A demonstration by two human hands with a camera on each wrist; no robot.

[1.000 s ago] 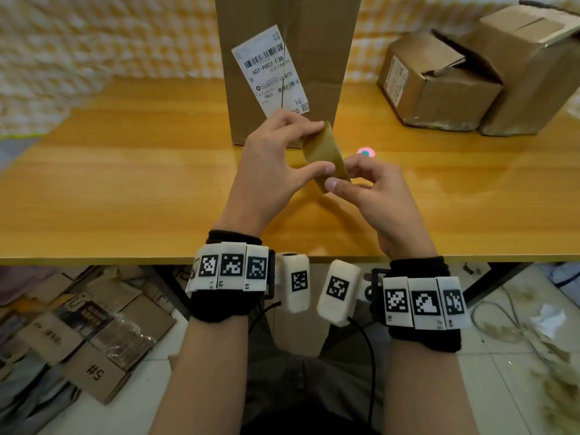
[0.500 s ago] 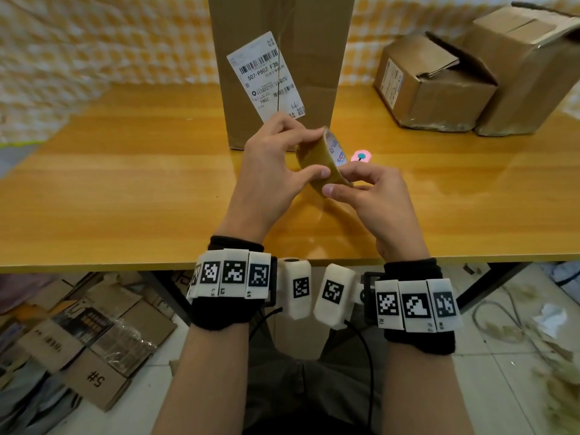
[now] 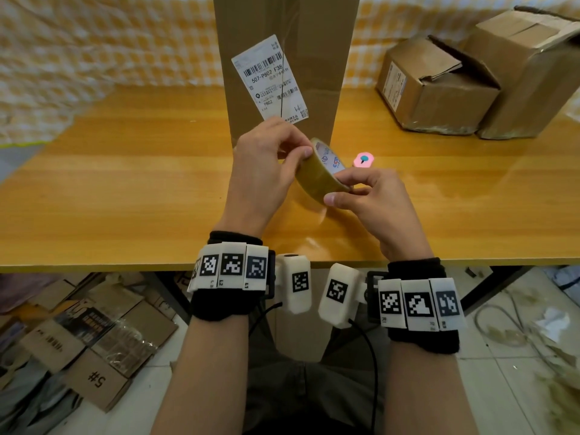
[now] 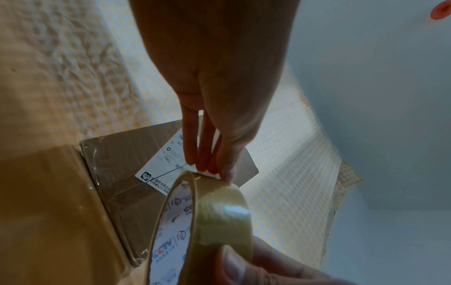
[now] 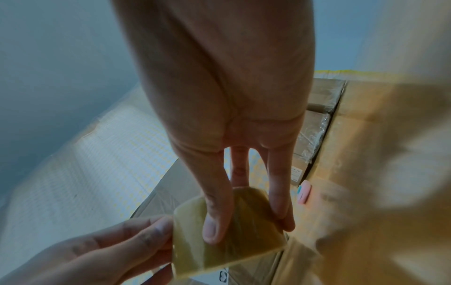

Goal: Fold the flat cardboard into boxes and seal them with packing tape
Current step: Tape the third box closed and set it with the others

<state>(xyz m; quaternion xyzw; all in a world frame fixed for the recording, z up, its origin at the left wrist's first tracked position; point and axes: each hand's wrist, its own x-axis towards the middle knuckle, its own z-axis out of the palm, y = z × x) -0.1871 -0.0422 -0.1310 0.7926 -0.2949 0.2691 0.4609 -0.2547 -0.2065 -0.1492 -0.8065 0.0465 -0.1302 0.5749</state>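
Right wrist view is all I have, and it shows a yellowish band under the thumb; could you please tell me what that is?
Observer: It is a tape roll, held by both hands: the left hand pinches its far rim, the right hand its near edge.
Operator: Thank you. Is any tape pulled free?
Observer: I see no free strip. In the left wrist view the left fingertips sit on the roll's top edge.
Operator: Is there a box nearby?
Observer: Yes, a tall cardboard box with a white shipping label stands upright on the table, just behind the hands.
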